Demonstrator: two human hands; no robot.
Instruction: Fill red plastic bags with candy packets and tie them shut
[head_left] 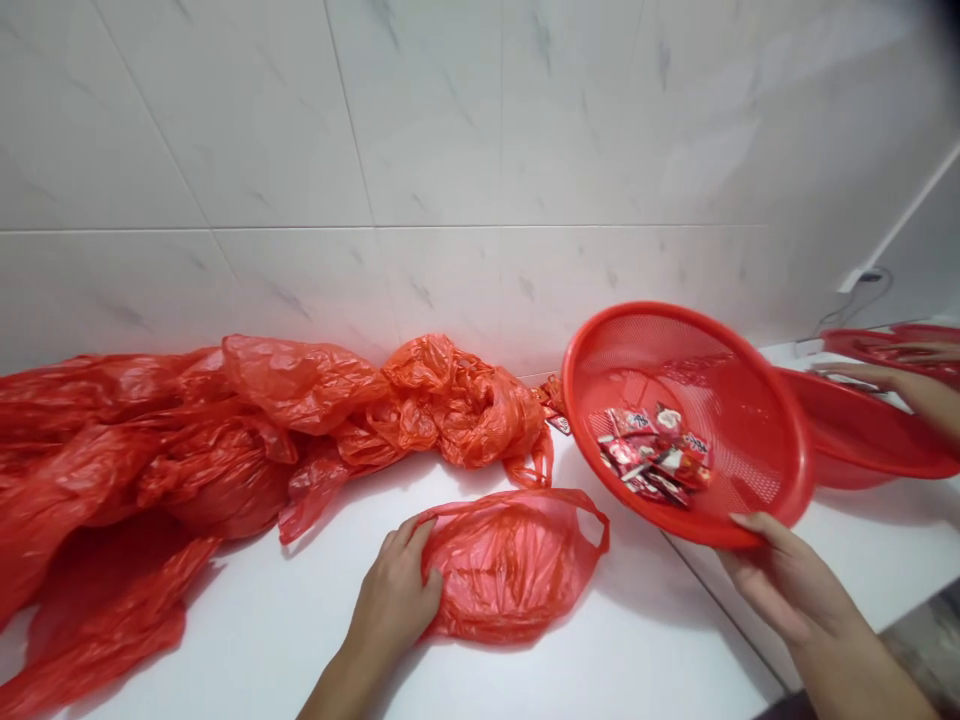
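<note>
A thin red plastic bag (510, 575) lies on the white table with its mouth spread. My left hand (401, 580) pinches the bag's left edge, thumb on the near side. Gripped at its lower rim by my right hand (787, 580) is a red mesh basket (742, 400), tilted toward me. A small heap of wrapped packets (660, 455), red, pink and white, rests in the basket's bottom. The basket is right of the bag and apart from it. My right fingers are partly hidden beneath the rim.
Crumpled red plastic bags (255, 440) pile along the tiled wall (435, 150) on the left. Several loose packets (553, 400) lie behind the basket. At right, another person's hand (862, 378) reaches over a second red basket (847, 430). A table seam (720, 605) runs below my basket.
</note>
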